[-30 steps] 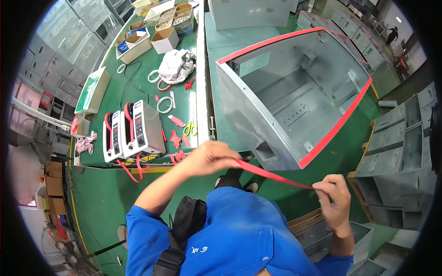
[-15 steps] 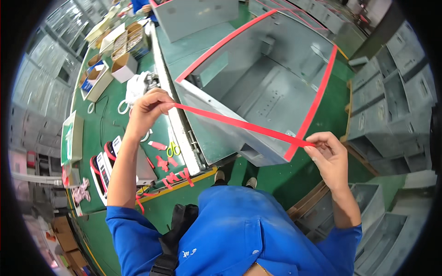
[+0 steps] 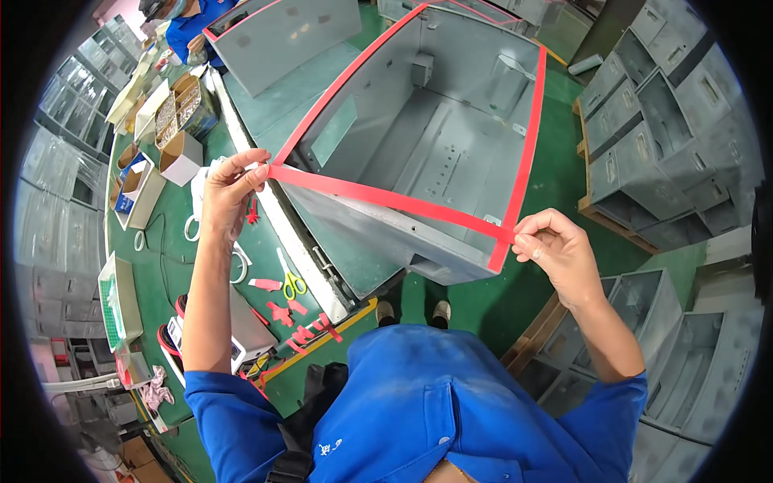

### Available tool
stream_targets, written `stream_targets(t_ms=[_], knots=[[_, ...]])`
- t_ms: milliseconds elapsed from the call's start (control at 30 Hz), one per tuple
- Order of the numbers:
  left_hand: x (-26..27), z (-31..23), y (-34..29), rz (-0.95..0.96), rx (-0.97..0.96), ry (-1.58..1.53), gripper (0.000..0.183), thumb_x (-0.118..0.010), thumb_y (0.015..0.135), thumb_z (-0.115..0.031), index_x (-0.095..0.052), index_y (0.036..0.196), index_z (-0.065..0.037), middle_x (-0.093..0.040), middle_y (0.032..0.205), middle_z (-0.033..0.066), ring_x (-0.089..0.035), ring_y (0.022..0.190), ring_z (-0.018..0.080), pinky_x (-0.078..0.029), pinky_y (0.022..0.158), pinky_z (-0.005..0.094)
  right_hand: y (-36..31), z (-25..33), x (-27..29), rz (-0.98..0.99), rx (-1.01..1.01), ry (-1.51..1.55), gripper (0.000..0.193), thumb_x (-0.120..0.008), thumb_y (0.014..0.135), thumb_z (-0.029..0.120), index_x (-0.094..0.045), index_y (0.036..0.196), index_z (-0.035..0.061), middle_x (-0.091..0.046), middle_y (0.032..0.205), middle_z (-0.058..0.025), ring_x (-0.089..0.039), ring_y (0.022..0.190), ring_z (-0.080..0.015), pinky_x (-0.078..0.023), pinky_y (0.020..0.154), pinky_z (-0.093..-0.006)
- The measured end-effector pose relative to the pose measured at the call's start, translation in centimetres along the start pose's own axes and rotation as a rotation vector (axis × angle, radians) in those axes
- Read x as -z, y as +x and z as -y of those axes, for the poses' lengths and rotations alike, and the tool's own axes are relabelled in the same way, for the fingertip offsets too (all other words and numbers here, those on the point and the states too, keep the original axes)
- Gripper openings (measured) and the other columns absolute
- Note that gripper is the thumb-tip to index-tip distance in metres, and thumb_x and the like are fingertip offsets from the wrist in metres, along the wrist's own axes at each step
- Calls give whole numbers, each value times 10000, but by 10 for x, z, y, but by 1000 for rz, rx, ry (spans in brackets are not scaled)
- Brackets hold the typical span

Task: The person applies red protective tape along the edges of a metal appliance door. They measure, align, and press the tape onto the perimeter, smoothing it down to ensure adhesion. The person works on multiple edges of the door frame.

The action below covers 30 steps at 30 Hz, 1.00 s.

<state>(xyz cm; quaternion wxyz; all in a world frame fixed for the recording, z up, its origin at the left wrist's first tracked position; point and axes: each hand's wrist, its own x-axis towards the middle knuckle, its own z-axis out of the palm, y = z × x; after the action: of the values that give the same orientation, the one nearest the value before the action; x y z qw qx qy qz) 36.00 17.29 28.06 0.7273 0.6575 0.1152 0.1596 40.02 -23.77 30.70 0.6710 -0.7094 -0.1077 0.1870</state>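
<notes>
A strip of red tape [image 3: 386, 198] is stretched between my hands along the near edge of an open grey metal cabinet [image 3: 354, 221]. My left hand [image 3: 232, 191] pinches the strip's left end by the cabinet's near left corner. At the other end, my right hand [image 3: 555, 253] grips the tape between thumb and finger, beside the near right corner. Red tape also lines the cabinet's left rim [image 3: 346, 80], its right rim [image 3: 527, 145] and part of the far rim. Whether the stretched strip touches the near edge along its whole length, I cannot tell.
On the green workbench [image 3: 181, 241] at left lie yellow-handled scissors [image 3: 294, 284], red tape pieces [image 3: 280, 314] and boxes of small parts [image 3: 181, 113]. Another grey cabinet [image 3: 286, 40] stands behind, near a person in blue [image 3: 193, 32]. Stacked grey cabinets [image 3: 660, 129] line the right.
The stretched tape has come to the cabinet's near edge, its left end now at the near left corner. The cabinet and bench sit further left in view, and a co-worker shows at top left.
</notes>
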Motion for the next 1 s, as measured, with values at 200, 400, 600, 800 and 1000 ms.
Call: stream_targets(t_ms=[200,400,600,800,1000], knots=[[5,2,8,21,30,69,144,-682,735,-48,-618,850,10,-607,748,41,-502,584,82,-409,569,193,2,3,-3,-26,-45,-12,74,-595,793,16,-543,839,-9,-585,773,-64,-570,670,-96,-481,595,-224],[5,2,15,35,45,89,87,-653,772,-93,-619,812,-23,-600,752,31,-491,599,71,-392,562,187,3,4,-6,-73,-108,-31,74,-596,793,17,-546,839,-14,-593,763,-80,-578,646,-102,-489,562,-221],[2,1,22,67,15,131,93,-637,784,-98,-618,819,-14,-621,838,47,-500,635,68,-400,586,185,3,8,-7,-31,-156,-94,59,-588,806,35,-551,819,-9,-588,727,-59,-582,641,-95,-489,557,-216],[6,2,26,78,38,233,101,-618,784,-85,-616,828,7,-632,863,74,-501,637,66,-406,596,185,-2,10,-7,49,-249,-259,111,-585,825,101,-546,834,-2,-561,706,-31,-529,593,-75,-442,513,-205],[8,1,27,88,43,232,78,-616,752,-51,-624,795,14,-634,868,88,-498,623,67,-407,591,183,-3,11,-7,146,-240,-317,124,-593,811,105,-560,787,-13,-553,670,-18,-503,589,-65,-425,517,-222]])
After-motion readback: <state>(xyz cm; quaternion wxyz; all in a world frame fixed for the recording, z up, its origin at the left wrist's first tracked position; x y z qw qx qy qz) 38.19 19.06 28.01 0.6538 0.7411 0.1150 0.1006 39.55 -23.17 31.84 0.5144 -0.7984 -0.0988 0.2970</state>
